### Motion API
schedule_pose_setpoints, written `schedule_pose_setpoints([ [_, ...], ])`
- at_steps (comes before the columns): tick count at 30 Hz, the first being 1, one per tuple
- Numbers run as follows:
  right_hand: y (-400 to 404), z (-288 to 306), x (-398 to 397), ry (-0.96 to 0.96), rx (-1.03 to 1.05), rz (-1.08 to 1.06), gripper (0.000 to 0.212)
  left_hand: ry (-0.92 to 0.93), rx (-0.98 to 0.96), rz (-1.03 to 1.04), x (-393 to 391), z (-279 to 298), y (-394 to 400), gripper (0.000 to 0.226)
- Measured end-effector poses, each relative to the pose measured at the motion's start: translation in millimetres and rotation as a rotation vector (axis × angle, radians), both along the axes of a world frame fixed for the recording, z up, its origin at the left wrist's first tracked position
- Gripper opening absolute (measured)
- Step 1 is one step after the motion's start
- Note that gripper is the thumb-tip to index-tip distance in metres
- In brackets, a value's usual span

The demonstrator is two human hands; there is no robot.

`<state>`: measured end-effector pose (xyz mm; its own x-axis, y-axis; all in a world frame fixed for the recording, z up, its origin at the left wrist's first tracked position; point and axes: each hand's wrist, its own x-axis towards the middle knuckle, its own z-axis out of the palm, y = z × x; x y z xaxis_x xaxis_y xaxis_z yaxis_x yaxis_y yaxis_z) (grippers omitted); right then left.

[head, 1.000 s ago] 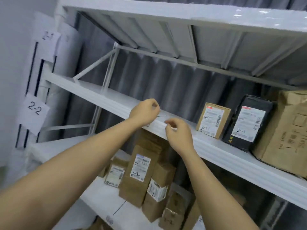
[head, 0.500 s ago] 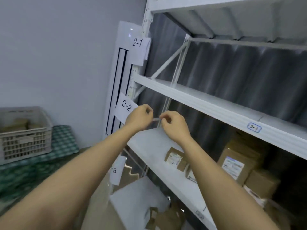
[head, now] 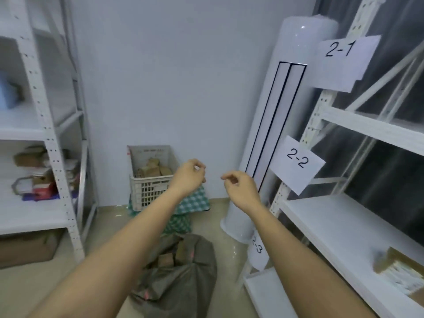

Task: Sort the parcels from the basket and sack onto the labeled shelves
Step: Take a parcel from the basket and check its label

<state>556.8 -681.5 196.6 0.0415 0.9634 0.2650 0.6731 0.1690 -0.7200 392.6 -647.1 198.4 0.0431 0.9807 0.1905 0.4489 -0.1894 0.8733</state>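
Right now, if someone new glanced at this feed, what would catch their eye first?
Probably the two bare forearms reaching up the middle, left hand and right hand loosely curled and holding no parcel. Next, the paper labels on the right rack: 2-1 at the top, 2-2 below it. Beyond the hands, the white basket of brown parcels sits against the far wall, and the open grey sack lies on the floor nearer the camera.
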Motion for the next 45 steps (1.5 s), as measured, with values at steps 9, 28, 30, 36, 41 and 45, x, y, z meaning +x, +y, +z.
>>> schedule_pose_setpoints([
  [9, 144, -64, -123, 0.282, -0.140, 0.063, 0.020, -0.033, -0.126, 0.237, -139, -53, 95, 0.016],
  [28, 384, -199, -343, 0.489, -0.567, 0.073, 0.017, -0.051, -0.471, 0.276, -369, -157, 315, 0.019],
  [30, 405, -207, -353, 0.519, -0.600, -0.012, 0.016, -0.018, -0.519, 0.204, -381, -163, 346, 0.020],
  [36, 457, -236, -376, 0.543, -0.642, -0.205, 0.022, 0.104, -0.549, 0.034, -403, -179, 434, 0.021],
  [41, 503, -258, -371, 0.595, -0.671, -0.345, 0.023, 0.163, -0.597, -0.100, -400, -202, 498, 0.028],
  [45, 560, -276, -368, 0.640, -0.705, -0.433, 0.019, 0.172, -0.635, -0.089, -405, -221, 552, 0.026],
])
